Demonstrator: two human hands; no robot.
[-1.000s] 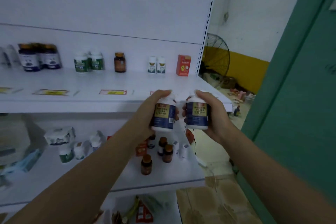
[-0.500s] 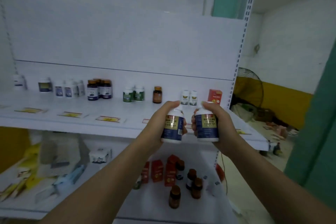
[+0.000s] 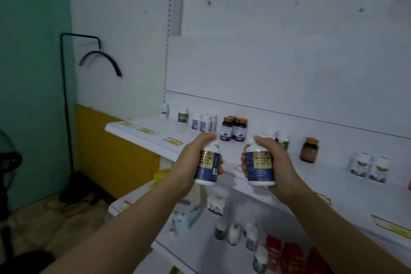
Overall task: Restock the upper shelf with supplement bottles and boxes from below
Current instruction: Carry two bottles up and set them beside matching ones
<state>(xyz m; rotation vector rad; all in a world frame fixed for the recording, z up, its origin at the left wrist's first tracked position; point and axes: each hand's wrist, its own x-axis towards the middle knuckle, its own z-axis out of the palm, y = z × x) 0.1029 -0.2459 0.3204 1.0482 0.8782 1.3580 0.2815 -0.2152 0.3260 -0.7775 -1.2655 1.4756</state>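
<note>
My left hand (image 3: pixel 191 162) grips a white supplement bottle (image 3: pixel 208 165) with a blue and gold label, held upright. My right hand (image 3: pixel 281 169) grips a matching white bottle (image 3: pixel 260 165), also upright. Both bottles hover in front of the upper shelf (image 3: pixel 169 140), a little apart from each other. On that shelf stand several bottles: white ones (image 3: pixel 204 123) at the left, dark blue-labelled ones (image 3: pixel 233 129) behind my hands, an amber bottle (image 3: pixel 309 150) and two white ones (image 3: pixel 369 167) to the right. The lower shelf (image 3: pixel 200 240) holds small bottles (image 3: pixel 233 231) and red boxes (image 3: pixel 289 253).
A black floor stand (image 3: pixel 66 95) with a curved arm rises at the left by the teal wall (image 3: pixel 33 73). Cables lie on the floor (image 3: pixel 66 207) there. A light blue packet (image 3: pixel 186 216) and a white box (image 3: pixel 216 202) rest on the lower shelf. Yellow price tags (image 3: pixel 173 141) line the upper shelf's edge.
My view has swung to the left along the shelf, bringing its left end and the teal wall into sight. Both hands still hold their bottles, now slightly farther apart.
</note>
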